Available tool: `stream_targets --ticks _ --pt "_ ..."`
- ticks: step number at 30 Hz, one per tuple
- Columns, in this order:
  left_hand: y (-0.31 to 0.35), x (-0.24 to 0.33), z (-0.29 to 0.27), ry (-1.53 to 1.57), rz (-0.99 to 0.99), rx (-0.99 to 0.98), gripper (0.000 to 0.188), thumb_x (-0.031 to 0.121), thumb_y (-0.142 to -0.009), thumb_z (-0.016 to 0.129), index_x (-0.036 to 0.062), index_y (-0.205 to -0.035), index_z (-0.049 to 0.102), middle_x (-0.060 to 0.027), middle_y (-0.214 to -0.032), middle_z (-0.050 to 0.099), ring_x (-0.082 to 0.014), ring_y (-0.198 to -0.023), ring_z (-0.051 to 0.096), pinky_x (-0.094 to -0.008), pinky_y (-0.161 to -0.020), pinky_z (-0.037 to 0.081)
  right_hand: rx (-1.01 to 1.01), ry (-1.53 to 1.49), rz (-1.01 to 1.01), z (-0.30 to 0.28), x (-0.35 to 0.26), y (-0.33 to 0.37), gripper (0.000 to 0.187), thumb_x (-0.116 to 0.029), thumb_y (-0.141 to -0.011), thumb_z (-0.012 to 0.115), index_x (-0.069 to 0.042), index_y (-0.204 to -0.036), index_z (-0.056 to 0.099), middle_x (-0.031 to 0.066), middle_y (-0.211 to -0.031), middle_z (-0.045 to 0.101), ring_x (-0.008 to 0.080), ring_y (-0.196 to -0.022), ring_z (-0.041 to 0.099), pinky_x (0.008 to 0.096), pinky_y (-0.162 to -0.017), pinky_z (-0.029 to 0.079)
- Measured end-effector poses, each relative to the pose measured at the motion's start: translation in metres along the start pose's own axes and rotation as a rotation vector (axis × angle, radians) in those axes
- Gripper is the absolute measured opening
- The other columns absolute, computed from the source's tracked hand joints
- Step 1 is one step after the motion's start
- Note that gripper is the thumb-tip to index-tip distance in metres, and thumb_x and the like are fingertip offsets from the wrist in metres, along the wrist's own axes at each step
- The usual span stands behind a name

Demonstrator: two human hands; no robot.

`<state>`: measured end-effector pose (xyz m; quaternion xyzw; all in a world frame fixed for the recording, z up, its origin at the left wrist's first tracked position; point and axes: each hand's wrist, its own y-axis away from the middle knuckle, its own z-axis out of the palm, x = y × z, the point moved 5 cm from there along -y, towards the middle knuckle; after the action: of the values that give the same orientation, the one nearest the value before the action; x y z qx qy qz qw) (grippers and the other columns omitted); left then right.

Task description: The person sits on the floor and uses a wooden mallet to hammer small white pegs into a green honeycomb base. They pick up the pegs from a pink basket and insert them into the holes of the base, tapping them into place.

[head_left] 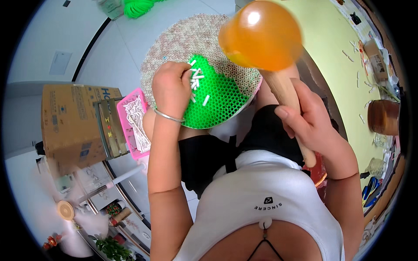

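A large round board rests near my lap, most of it packed with small pale tubes standing in its holes. Its bare part is a bright green honeycomb grid, where several short white tubes lie loose. My left hand, with a silver bangle at the wrist, is closed in a pinch at the left edge of the green part, beside those tubes. What its fingertips hold is hidden. In my right hand is a mallet, gripped by its wooden handle, its orange head raised over the board's right side.
At the left, a pink basket holds many white tubes, next to a brown cardboard box. On the right, a pale yellow-green table carries scattered white pieces, an amber jar and scissors. Green cord lies at the far left.
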<state>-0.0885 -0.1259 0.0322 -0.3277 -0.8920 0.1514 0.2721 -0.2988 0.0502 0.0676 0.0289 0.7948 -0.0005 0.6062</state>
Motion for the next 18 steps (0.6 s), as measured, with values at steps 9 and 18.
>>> stream_targets --ticks 9,18 --pt "0.007 0.009 0.017 -0.108 0.09 -0.072 0.014 0.007 -0.071 0.075 0.0047 -0.084 0.07 -0.0122 -0.082 0.064 -0.0328 -0.083 0.06 -0.042 -0.072 0.049 -0.117 -0.023 0.335 0.017 0.035 -0.009 0.03 -0.026 -0.097 0.061 0.001 -0.11 0.053 0.0059 -0.068 0.056 0.0124 -0.049 0.052 0.0287 -0.045 0.043" --pt "0.004 0.011 0.016 -0.151 0.214 -0.14 0.012 0.008 -0.073 0.073 0.0051 -0.081 0.065 -0.0107 -0.077 0.061 -0.0314 -0.079 0.059 -0.0434 -0.07 0.047 -0.031 -0.29 0.436 0.009 0.065 0.002 0.024 -0.021 -0.098 0.059 0.0 -0.11 0.052 -0.0006 -0.064 0.049 0.0071 -0.045 0.046 0.023 -0.043 0.039"
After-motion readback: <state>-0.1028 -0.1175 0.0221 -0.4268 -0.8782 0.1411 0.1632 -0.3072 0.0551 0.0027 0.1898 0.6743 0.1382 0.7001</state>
